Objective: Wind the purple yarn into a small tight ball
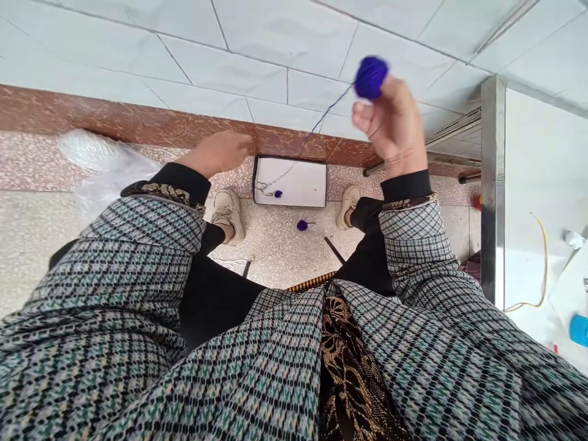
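Observation:
My right hand (390, 119) is raised at the upper right, closed on a ball of purple-blue yarn (371, 76) gripped near the thumb. From the ball a taut strand (331, 109) slants down left to a shallow white box (294, 177) with dark edges on the floor. A small purple piece (278, 193) and loose thread lie in the box. My left hand (225, 151), slightly blurred, hovers left of the box with its fingers curled together; I see nothing in it. On the floor below the box rests a small purple ball (302, 225).
A clear plastic bag (108, 162) lies on the floor at the left. My shoes (227, 214) flank the box. Beyond it runs a tiled wall (275, 37) with a brown skirting. A white table (537, 202) with a metal edge stands at the right, with a yellow cord (545, 257) on it.

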{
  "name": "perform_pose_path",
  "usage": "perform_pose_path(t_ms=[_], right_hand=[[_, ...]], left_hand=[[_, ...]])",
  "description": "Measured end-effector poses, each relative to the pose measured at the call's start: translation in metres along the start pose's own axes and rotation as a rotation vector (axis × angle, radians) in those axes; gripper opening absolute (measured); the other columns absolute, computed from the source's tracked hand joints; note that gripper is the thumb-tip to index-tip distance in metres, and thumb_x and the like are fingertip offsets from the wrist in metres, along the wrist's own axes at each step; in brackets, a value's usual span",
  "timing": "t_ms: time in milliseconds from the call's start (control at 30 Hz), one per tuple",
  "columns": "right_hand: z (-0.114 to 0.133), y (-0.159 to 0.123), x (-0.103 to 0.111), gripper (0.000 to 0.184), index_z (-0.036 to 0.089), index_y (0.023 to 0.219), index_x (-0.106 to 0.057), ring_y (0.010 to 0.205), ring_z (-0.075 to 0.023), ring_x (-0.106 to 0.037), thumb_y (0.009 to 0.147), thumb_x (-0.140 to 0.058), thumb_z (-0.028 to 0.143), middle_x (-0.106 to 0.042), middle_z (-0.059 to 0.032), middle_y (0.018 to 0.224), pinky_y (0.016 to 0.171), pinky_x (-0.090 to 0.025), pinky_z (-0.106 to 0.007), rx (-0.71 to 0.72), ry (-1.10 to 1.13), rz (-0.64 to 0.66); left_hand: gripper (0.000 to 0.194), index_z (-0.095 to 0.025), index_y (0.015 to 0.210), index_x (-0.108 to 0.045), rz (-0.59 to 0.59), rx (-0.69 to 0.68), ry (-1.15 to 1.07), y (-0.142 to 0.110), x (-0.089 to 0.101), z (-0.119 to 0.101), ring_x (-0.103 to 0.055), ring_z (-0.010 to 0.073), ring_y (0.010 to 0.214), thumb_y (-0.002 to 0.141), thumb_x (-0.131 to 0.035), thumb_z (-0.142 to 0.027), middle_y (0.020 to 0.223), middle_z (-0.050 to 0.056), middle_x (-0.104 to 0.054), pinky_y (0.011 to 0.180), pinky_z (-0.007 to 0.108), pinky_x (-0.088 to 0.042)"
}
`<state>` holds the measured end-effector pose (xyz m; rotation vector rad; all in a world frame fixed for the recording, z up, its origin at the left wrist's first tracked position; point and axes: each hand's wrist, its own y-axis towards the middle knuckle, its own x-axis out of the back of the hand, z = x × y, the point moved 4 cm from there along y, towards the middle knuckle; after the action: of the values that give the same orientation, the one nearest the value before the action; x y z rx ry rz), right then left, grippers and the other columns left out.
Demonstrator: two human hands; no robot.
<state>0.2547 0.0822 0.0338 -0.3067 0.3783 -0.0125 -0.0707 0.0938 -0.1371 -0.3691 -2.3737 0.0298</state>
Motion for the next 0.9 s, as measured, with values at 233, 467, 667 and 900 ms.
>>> perform_pose_path(t_ms=[233, 467, 667, 900], right_hand=[[-0.04, -0.007, -0.049, 0.011, 0.015, 0.115, -0.065, 0.069, -0.0122, -0.075, 0.107, -0.068, 0.008, -0.074, -0.0004, 0.086, 0.073, -0.069, -0.025, -0.29, -0.139, 0.348], [-0.041, 0.0, -0.041, 0.024, 0.019, 0.105, -0.068, 0.086, -0.0171, -0.08, 0.094, -0.089, 0.021, -0.074, -0.0019, 0.093, 0.08, -0.071, -0.029, -0.234, -0.065, 0.269], [-0.04, 0.012, -0.035, 0.031, 0.021, 0.098, -0.057, 0.079, -0.0096, -0.076, 0.102, -0.087, 0.016, -0.07, 0.002, 0.088, 0.077, -0.068, -0.017, -0.143, 0.095, 0.095], [-0.054, 0.012, -0.043, 0.024, 0.02, 0.099, -0.06, 0.059, -0.0078, -0.062, 0.095, -0.07, -0.002, -0.066, 0.0057, 0.079, 0.057, -0.055, -0.017, -0.082, -0.205, 0.054]], left_hand=[[0.04, -0.018, 0.144, -0.075, -0.046, -0.157, -0.505, -0.003, 0.004, -0.147, -0.074, 0.0263, 0.13, 0.118, -0.059, -0.045, 0.128, 0.01, -0.083, 0.117, 0.047, -0.059], [0.028, -0.021, 0.116, -0.08, -0.099, -0.051, -0.431, -0.013, 0.0, -0.131, -0.061, 0.0183, 0.066, 0.111, -0.056, -0.034, 0.072, 0.002, -0.061, 0.064, 0.031, -0.055], [0.025, -0.021, 0.097, -0.078, -0.169, -0.143, -0.016, -0.041, -0.006, -0.132, -0.076, 0.025, 0.094, 0.103, -0.054, -0.026, 0.098, 0.008, -0.084, 0.093, 0.037, -0.062], [0.028, -0.022, 0.1, -0.077, -0.059, -0.433, 0.302, -0.073, -0.018, -0.152, -0.079, 0.0266, 0.096, 0.107, -0.05, -0.025, 0.104, 0.011, -0.085, 0.081, 0.035, -0.058]])
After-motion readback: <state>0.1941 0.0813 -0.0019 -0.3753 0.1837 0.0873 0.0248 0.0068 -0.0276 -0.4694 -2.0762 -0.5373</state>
